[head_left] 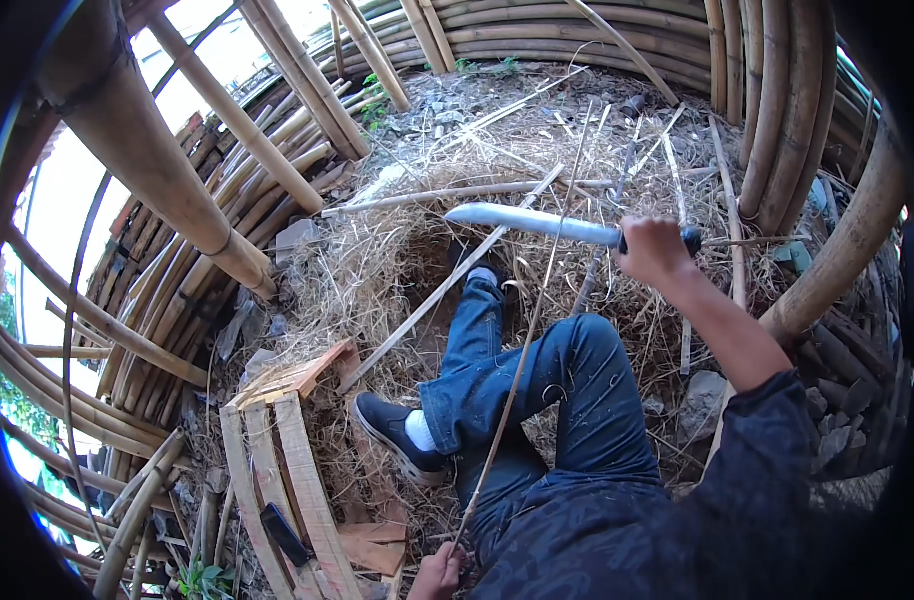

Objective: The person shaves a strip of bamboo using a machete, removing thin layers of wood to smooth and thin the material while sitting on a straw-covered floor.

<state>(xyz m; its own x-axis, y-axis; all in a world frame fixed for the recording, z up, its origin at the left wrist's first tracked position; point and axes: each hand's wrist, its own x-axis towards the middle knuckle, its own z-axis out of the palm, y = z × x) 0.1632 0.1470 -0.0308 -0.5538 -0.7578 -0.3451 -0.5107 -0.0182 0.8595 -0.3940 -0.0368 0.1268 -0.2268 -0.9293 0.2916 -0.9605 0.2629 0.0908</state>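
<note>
My right hand is raised over my bent knee, its fingers wrapped round the dark handle of a machete. The machete's long pale blade points left, and its tip is slightly curved. Low in the picture, my left hand is closed on the near end of a thin bamboo strip. This strip slants up across my legs and appears to cross the blade in the picture; whether they touch I cannot tell.
A slatted wooden crate with a dark phone on it stands at my left. Bamboo shavings and split strips litter the ground. Thick bamboo poles rise on both sides, with stacked bamboo behind. A grey rock lies near my right leg.
</note>
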